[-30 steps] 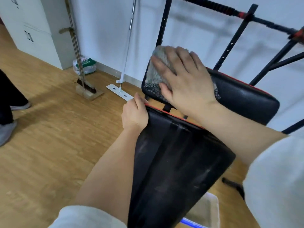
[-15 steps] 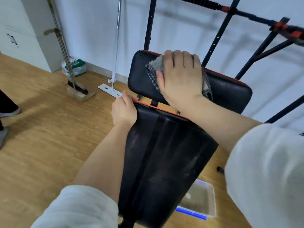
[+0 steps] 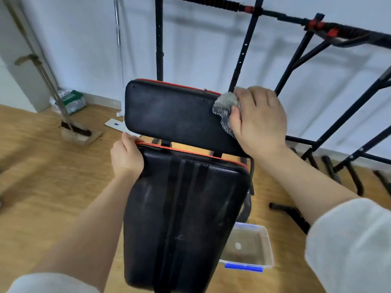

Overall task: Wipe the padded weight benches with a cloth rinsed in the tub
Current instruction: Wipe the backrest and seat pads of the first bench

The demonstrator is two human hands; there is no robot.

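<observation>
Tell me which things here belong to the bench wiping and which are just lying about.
Job in hand: grey cloth, right hand, upper bench pad, lower bench pad, left hand, tub.
Lying about: broom, dustpan, flat mop, green packet.

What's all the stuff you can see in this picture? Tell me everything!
far pad: one, black with red trim, before the rack
near pad: one, black with red trim, closest
cloth: one, grey, on the far pad's right end
tub: one, clear with blue clip, floor beside near pad
rack: one, black, by the wall
mop: one, white, standing by the wall
broom: one, dark bristles, floor at left
packet: one, green and white, by the wall
left-hand grip: one, on the near pad's corner
right-hand grip: one, holding the cloth
</observation>
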